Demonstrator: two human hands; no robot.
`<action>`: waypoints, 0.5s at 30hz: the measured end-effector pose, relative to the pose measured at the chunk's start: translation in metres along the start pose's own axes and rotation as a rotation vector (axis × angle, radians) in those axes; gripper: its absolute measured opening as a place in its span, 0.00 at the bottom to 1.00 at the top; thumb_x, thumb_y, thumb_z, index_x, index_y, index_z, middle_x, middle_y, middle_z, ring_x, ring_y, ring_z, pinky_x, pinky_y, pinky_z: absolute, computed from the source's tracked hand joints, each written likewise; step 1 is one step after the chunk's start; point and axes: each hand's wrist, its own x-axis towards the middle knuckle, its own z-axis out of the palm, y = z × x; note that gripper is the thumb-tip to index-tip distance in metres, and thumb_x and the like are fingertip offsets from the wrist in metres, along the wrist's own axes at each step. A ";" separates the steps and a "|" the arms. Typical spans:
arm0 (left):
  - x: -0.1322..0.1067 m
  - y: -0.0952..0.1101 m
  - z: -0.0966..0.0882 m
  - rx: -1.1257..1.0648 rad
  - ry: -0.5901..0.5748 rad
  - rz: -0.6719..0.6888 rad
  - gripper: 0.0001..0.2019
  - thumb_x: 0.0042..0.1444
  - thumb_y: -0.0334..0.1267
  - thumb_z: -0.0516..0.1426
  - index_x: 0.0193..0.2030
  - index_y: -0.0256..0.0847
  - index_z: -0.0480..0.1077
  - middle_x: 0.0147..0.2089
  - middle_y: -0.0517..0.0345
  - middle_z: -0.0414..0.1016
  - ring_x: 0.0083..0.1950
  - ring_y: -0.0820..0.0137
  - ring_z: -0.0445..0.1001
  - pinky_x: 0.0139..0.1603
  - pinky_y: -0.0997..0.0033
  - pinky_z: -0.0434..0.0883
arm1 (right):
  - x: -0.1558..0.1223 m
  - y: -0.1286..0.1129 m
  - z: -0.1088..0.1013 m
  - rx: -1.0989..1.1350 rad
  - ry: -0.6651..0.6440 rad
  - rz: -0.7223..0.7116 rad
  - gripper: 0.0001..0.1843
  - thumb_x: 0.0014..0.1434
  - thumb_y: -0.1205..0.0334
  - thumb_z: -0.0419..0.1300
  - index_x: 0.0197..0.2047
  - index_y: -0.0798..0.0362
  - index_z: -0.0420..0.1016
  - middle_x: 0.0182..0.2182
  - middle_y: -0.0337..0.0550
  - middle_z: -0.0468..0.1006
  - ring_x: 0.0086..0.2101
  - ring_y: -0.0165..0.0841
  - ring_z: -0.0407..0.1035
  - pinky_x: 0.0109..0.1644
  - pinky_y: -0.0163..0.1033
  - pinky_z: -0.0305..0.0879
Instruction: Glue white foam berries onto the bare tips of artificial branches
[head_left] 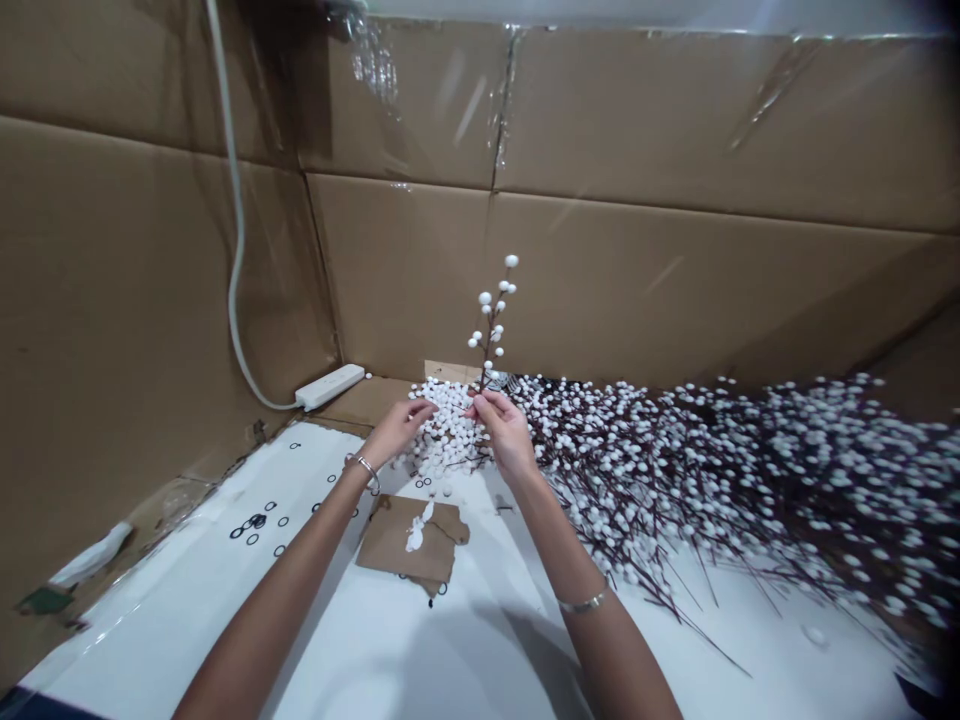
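My right hand [507,432] grips a brown artificial berry stem [491,325] between thumb and fingers. The stem stands nearly upright, with white berries on its side twigs and one at the tip. My left hand [401,430] is just left of it, its fingertips drawn together in a pinch; whatever they may hold is too small to make out. Beneath and behind both hands lies a heap of loose white berries [442,440]. In front of them, a piece of cardboard [397,545] bears a smear of white glue-like stuff [417,528].
A big pile of white-berried stems [675,470] covers the right side of the white table [480,640]. Small black rings [257,521] are scattered on the left. A white power strip [330,386] with its cable sits at the back left. Cardboard walls [637,280] enclose the back and left.
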 end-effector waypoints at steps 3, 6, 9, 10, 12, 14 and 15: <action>0.014 -0.027 0.012 0.117 0.036 0.001 0.09 0.58 0.35 0.55 0.38 0.40 0.77 0.42 0.48 0.78 0.46 0.58 0.74 0.51 0.62 0.66 | 0.004 -0.002 -0.007 -0.020 -0.009 -0.035 0.17 0.52 0.53 0.66 0.43 0.53 0.75 0.23 0.36 0.76 0.28 0.29 0.69 0.39 0.35 0.66; 0.024 -0.045 0.027 0.210 0.025 0.026 0.09 0.54 0.29 0.55 0.40 0.41 0.75 0.46 0.48 0.75 0.50 0.58 0.71 0.55 0.60 0.64 | 0.007 -0.004 -0.008 -0.001 0.002 -0.033 0.14 0.51 0.53 0.66 0.39 0.52 0.74 0.26 0.37 0.76 0.29 0.29 0.70 0.37 0.35 0.67; 0.031 -0.056 0.035 0.290 0.029 0.023 0.10 0.53 0.27 0.56 0.40 0.41 0.73 0.47 0.49 0.72 0.51 0.59 0.70 0.55 0.60 0.64 | 0.010 -0.007 -0.010 0.031 0.019 -0.029 0.13 0.51 0.54 0.66 0.36 0.52 0.73 0.28 0.38 0.77 0.30 0.29 0.71 0.38 0.35 0.68; 0.033 -0.059 0.036 0.317 0.027 0.017 0.09 0.52 0.27 0.57 0.40 0.41 0.72 0.45 0.49 0.72 0.49 0.59 0.70 0.54 0.60 0.65 | 0.010 -0.008 -0.011 0.040 0.021 -0.029 0.13 0.51 0.54 0.66 0.36 0.52 0.73 0.28 0.38 0.77 0.30 0.28 0.71 0.39 0.35 0.69; 0.038 -0.063 0.038 0.365 0.016 0.007 0.08 0.52 0.27 0.57 0.38 0.41 0.71 0.42 0.51 0.72 0.47 0.60 0.70 0.52 0.60 0.65 | 0.012 -0.011 -0.013 0.047 0.024 -0.038 0.12 0.53 0.55 0.66 0.36 0.52 0.72 0.28 0.38 0.77 0.30 0.28 0.71 0.39 0.35 0.69; 0.041 -0.066 0.039 0.405 0.010 0.002 0.07 0.52 0.28 0.57 0.38 0.41 0.70 0.41 0.51 0.72 0.46 0.60 0.70 0.51 0.61 0.65 | 0.012 -0.013 -0.015 0.048 0.024 -0.045 0.11 0.53 0.55 0.65 0.36 0.52 0.72 0.28 0.38 0.77 0.29 0.28 0.71 0.38 0.35 0.68; 0.043 -0.066 0.041 0.421 0.012 0.000 0.07 0.52 0.29 0.57 0.38 0.41 0.71 0.40 0.51 0.72 0.45 0.60 0.70 0.50 0.61 0.65 | 0.012 -0.015 -0.015 0.046 0.025 -0.047 0.11 0.53 0.55 0.65 0.36 0.52 0.72 0.28 0.38 0.77 0.29 0.28 0.70 0.38 0.35 0.68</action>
